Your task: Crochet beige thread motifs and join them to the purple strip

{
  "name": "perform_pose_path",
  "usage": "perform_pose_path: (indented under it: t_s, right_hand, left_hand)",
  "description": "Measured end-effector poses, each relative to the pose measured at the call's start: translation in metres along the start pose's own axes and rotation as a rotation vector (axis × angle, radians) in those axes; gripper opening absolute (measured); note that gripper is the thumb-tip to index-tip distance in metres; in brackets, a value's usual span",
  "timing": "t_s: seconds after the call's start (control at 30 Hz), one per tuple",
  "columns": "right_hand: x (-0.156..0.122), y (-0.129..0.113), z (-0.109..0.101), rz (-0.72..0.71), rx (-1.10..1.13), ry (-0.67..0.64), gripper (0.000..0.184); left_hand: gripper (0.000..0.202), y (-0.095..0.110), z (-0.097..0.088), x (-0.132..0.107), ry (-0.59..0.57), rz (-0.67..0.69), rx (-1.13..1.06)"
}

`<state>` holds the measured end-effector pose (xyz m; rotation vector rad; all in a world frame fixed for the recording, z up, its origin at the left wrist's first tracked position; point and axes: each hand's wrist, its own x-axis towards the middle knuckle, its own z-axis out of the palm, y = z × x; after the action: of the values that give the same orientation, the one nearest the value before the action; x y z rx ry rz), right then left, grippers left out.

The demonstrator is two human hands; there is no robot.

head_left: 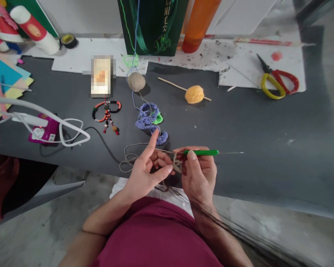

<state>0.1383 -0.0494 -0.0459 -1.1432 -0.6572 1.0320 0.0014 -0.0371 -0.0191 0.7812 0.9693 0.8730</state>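
My right hand [199, 174] is closed around a green-handled crochet hook [203, 152] that lies level, its metal tip pointing right. My left hand [147, 168] pinches a small beige crochet piece [177, 163] between thumb and fingers, with the forefinger raised and the beige yarn [133, 157] running over it. That yarn loops loosely on the dark table [253, 122] and leads back to a beige yarn ball [136, 81]. Both hands meet just above the table's near edge.
A purple and green crochet piece [150, 118] lies just beyond my hands. Further back are an orange yarn ball on a stick [194, 94], a bead bracelet [107, 111], scissors [278, 81], a green bag [153, 26] and an orange bottle [197, 22]. White cables and a pink power strip [43, 131] lie left.
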Motion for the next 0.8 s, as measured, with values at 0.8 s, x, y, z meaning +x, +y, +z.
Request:
perform_pose_path:
  t_s: [0.8]
  right_hand:
    - [-0.006, 0.0, -0.005, -0.071, -0.222, -0.098, 0.008]
  left_hand:
    - [0.116, -0.005, 0.009, 0.002, 0.004, -0.054, -0.087]
